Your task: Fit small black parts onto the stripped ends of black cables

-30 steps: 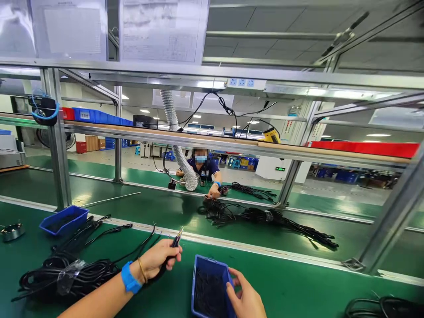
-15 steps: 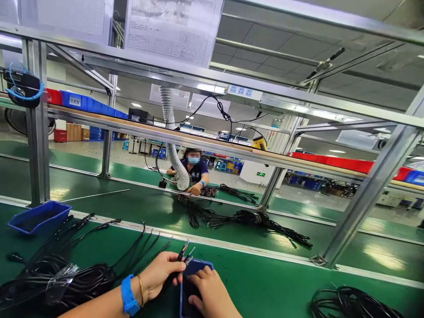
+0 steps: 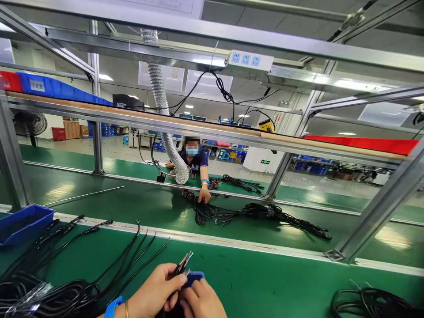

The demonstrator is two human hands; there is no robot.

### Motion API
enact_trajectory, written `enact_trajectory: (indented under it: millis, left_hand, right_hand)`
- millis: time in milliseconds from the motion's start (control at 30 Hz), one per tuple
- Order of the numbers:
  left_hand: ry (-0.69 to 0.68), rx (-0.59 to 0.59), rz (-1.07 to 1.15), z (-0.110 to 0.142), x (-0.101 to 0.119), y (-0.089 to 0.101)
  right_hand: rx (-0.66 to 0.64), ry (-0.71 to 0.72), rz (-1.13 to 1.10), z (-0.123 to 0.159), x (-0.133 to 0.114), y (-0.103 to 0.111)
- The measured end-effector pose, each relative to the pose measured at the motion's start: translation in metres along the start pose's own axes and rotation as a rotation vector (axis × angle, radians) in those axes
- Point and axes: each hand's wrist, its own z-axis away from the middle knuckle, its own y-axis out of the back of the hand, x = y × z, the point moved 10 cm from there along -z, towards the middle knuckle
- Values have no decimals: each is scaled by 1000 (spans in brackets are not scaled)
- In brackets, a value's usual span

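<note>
Cable end with stripped wires is pinched in left hand at the desk's near edge. Right hand is curled beside it, over blue bin; its grip cannot be told.

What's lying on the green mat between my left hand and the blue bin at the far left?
In the head view, loose black cables fan across the green mat between the left hand and the blue bin.

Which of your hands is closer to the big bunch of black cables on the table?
Left. The left hand, pinching a cable end, is right beside the cable bunch. The right hand sits farther away, over the blue bin.
</note>
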Motion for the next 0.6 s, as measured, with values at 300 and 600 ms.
enact_trajectory:
  millis: [300,600]
  left_hand:
    - [-57,-112,-166,2,0,-11]
    - [-100,-83,-172,10,8,-10]
  right_hand:
    - [221,-150,-472,1,15,55]
    - [342,-440,-715,10,31,63]
